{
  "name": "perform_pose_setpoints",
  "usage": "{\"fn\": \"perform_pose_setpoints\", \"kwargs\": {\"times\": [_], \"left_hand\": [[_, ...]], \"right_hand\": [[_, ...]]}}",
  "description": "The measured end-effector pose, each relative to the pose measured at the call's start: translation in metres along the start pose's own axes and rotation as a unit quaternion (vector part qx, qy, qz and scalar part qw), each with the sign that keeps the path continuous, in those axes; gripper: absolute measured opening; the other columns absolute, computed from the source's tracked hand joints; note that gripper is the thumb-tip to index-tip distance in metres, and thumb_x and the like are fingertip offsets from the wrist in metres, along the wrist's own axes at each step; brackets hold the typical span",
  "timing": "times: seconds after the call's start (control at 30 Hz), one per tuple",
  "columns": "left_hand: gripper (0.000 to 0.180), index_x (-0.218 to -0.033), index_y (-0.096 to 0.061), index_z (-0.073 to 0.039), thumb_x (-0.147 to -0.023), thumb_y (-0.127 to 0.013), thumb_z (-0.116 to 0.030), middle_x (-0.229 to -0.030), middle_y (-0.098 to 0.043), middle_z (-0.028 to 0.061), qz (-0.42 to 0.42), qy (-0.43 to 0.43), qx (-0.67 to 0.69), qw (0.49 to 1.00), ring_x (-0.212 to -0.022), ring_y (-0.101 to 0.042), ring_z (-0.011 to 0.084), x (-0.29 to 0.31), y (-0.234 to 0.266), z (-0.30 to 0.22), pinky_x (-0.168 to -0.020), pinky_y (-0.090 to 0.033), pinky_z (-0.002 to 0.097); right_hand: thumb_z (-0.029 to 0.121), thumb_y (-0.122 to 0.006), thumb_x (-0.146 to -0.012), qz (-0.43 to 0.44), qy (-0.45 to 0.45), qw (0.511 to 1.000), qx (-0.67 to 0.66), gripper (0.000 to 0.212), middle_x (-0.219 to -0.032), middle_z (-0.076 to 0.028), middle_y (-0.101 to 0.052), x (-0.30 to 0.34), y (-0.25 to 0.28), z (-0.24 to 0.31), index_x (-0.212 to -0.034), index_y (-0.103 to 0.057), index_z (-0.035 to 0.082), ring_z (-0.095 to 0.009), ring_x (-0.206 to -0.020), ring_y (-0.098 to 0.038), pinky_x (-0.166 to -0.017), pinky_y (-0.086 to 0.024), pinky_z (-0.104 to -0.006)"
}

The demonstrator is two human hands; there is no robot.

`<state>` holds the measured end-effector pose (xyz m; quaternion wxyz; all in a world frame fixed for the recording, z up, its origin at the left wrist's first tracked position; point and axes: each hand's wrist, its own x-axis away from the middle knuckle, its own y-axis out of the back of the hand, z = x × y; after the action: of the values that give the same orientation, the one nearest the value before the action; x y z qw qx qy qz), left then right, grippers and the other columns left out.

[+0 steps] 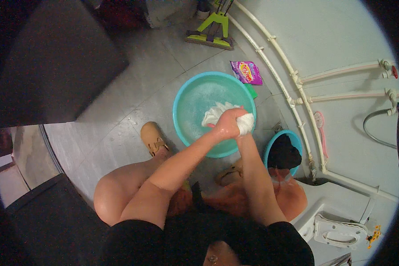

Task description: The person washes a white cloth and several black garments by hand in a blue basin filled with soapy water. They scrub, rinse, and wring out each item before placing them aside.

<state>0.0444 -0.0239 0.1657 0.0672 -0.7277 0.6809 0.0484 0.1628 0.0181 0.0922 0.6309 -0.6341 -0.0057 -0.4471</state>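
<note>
I squat over a turquoise basin point(184, 95) of soapy water on the grey tiled floor. Both hands grip a wet white cloth point(215, 113) above the basin's near right side. My left hand point(228, 124) is wrapped around the cloth's middle, wet and shiny. My right hand point(244, 126) sits just behind it and is mostly hidden by the cloth bunched at that end. The rest of the cloth trails down into the water.
A smaller blue bucket point(272, 142) holding dark clothes stands at the right. A pink-purple detergent pouch point(247, 72) lies beyond the basin, and a green mop head point(213, 35) further back. White pipes point(292, 95) run along the wall. A pink brush point(320, 126) leans there. A tan sandal point(153, 138) is on my foot.
</note>
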Motion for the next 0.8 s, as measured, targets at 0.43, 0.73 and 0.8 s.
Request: {"fn": "perform_pose_setpoints", "kwargs": {"times": [0.43, 0.73, 0.8], "left_hand": [[0.037, -0.124, -0.055, -0.008, -0.094, -0.053, -0.030, -0.111, -0.064, 0.0094, -0.248, 0.314, 0.390, 0.829, -0.106, -0.061, 0.0243, 0.008, 0.098, 0.096, -0.099, -0.044, 0.0395], [0.040, -0.116, -0.060, -0.004, -0.094, -0.051, -0.036, -0.111, -0.066, 0.0144, 0.025, 0.293, 0.678, 0.673, -0.102, -0.063, 0.0296, -0.003, 0.060, 0.066, -0.095, -0.049, 0.0436], [0.036, -0.115, -0.060, -0.002, -0.093, -0.052, -0.030, -0.110, -0.065, 0.0150, 0.006, 0.292, 0.668, 0.685, -0.100, -0.063, 0.0307, -0.007, 0.059, 0.040, -0.093, -0.050, 0.0445]], "right_hand": [[0.026, -0.041, -0.095, -0.104, -0.009, 0.994, 0.030, 0.040, -0.129, -0.015, -0.056, 0.008, -0.012, -0.030, -0.129, -0.051, 0.006, -0.030, -0.118, -0.055, -0.101, -0.043, -0.0486], [0.044, -0.046, -0.094, 0.042, -0.077, 0.996, -0.036, 0.056, -0.145, -0.008, -0.042, 0.050, -0.034, -0.029, -0.140, -0.041, 0.013, -0.029, -0.132, -0.041, -0.109, -0.031, -0.0500], [0.054, -0.046, -0.093, 0.073, -0.137, 0.986, -0.057, 0.064, -0.145, -0.006, -0.041, 0.059, -0.040, -0.014, -0.143, -0.038, 0.015, -0.028, -0.133, -0.039, -0.110, -0.031, -0.0497]]}}
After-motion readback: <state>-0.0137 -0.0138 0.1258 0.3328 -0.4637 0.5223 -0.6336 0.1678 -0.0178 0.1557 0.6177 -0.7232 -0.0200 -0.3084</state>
